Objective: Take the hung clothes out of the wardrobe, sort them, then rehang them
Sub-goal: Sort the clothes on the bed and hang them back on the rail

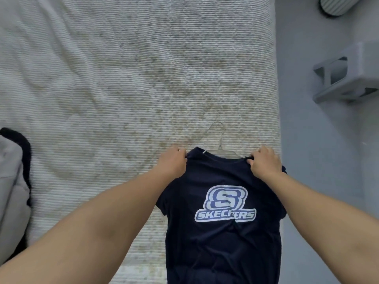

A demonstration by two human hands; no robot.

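Note:
A navy T-shirt (221, 242) with a white and blue printed logo lies flat near the right edge of the bed, neck pointing away from me. A clear plastic hanger (217, 138) sits inside its neck, with the hook lying on the cover beyond the collar. My left hand (173, 162) grips the shirt's left shoulder. On the other shoulder, by the collar, my right hand (264, 160) pinches the fabric. Both forearms stretch out over the bed and shirt.
The bed (102, 89) has a ribbed white cover with faint brownish blotches. A grey and dark garment (12, 191) lies at the left edge. Right of the bed is grey floor with a grey plastic stool (348, 76) and a ribbed round object (338, 5) at the top.

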